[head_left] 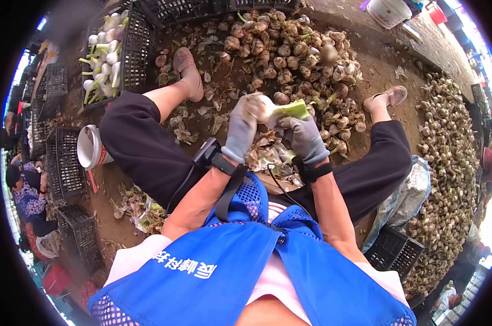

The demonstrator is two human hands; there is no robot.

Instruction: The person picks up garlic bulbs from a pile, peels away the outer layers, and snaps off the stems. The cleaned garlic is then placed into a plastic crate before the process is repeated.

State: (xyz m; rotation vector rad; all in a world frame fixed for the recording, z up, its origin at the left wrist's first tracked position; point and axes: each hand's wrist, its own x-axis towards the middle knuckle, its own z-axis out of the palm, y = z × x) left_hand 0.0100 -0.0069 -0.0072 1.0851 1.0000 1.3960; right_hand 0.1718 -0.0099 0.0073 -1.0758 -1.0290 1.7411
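Observation:
Between my two grey-gloved hands is a garlic bulb point(266, 108) with a pale green stalk point(295, 109) pointing right. My left hand point(244, 120) is closed round the bulb's left side, and some of its fingers are blurred. Closed at the lower side of the stalk is my right hand point(303, 136); its fingertips are partly hidden. Beyond my hands lies a heap of unpeeled garlic point(289, 46) with dry, brownish skins. Loose garlic peelings point(268, 149) lie on the ground beneath my hands.
A black crate point(137, 51) at upper left stands by trimmed garlic point(106, 60). A white bucket point(87, 146) is beside my left knee. More garlic point(447, 163) covers the ground at right, near a plastic sack point(406, 190). Another person point(28, 190) sits at far left.

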